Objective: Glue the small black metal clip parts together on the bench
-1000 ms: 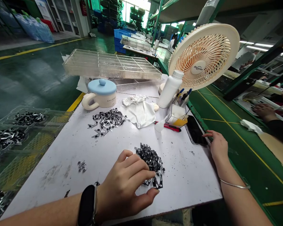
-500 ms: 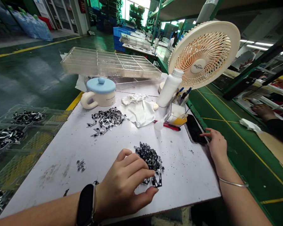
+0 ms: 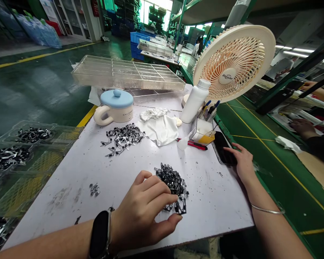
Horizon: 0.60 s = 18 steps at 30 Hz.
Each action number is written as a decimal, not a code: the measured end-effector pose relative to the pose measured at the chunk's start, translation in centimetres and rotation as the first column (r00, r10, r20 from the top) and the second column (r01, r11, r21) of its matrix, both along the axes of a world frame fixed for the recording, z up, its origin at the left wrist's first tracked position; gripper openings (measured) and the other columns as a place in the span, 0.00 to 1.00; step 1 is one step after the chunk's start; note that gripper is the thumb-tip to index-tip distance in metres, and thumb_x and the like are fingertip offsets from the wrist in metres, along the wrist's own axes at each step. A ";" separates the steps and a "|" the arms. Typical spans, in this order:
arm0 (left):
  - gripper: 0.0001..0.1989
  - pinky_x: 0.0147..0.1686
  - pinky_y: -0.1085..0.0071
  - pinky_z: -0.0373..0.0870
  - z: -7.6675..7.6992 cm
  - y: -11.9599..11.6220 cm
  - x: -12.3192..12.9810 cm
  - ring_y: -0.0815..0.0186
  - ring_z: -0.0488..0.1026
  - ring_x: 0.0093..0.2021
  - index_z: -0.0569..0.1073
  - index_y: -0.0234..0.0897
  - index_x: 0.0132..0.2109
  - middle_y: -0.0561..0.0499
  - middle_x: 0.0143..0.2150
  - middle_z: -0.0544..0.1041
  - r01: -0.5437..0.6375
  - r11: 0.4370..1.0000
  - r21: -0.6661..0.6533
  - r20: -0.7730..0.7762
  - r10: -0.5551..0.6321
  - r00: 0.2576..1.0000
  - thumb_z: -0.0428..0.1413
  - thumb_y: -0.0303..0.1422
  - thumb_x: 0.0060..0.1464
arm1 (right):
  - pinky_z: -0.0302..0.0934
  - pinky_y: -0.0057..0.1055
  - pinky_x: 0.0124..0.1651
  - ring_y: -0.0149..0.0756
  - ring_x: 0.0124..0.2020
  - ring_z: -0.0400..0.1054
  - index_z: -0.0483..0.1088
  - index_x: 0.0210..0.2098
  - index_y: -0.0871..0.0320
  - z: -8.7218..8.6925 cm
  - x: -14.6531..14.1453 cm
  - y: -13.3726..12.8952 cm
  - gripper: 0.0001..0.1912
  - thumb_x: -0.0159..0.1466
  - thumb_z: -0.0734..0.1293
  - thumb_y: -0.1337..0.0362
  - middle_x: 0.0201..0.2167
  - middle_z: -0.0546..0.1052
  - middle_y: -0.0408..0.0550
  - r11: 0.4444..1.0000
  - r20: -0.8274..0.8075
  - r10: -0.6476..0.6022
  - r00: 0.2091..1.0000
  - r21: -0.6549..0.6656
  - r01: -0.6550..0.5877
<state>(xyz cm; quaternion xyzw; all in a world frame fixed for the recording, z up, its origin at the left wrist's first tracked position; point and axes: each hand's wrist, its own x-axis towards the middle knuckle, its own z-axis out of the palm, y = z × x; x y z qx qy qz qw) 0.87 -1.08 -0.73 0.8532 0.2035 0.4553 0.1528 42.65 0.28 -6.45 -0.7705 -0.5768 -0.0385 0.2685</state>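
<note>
My left hand (image 3: 145,210) rests on the white table beside a pile of small black clip-like parts (image 3: 172,180). Its thumb and index finger are apart, with nothing seen between them; the part nearest the fingertips lies on the table. At the table's right edge, my right hand (image 3: 241,162) has its fingers stretched out, the index fingertip touching the dark screen of a phone (image 3: 223,151). Farther back on the left lies a second heap of black and silver parts (image 3: 125,136). A few small metal pieces (image 3: 94,189) sit left of my left hand.
Around the back stand a blue-lidded mug (image 3: 117,108), white cloth (image 3: 162,127), white bottle (image 3: 194,102), pen holder (image 3: 205,126), red cutter (image 3: 197,145), clear divided trays (image 3: 126,73) and a fan (image 3: 232,68). Part-filled trays (image 3: 48,158) lie left. Another person's hand (image 3: 302,127) is at far right.
My right hand has shifted left and slightly up, so its index finger reaches farther over the phone's screen. My left hand keeps its pose beside the black pile.
</note>
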 end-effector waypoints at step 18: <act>0.07 0.36 0.65 0.60 0.2 0.0 0.2 0.68 0.68 0.30 0.73 0.33 0.35 0.51 0.28 0.74 0.000 1.000 -0.018 -0.010 -0.001 1.000 0.62 0.29 0.47 | 0.54 0.44 0.58 0.37 0.51 0.63 0.71 0.37 0.62 0.7 -1.0 -1.5 0.21 0.67 0.57 0.51 0.44 0.72 0.50 0.952 -0.139 -0.219 0.966 0.186 0.243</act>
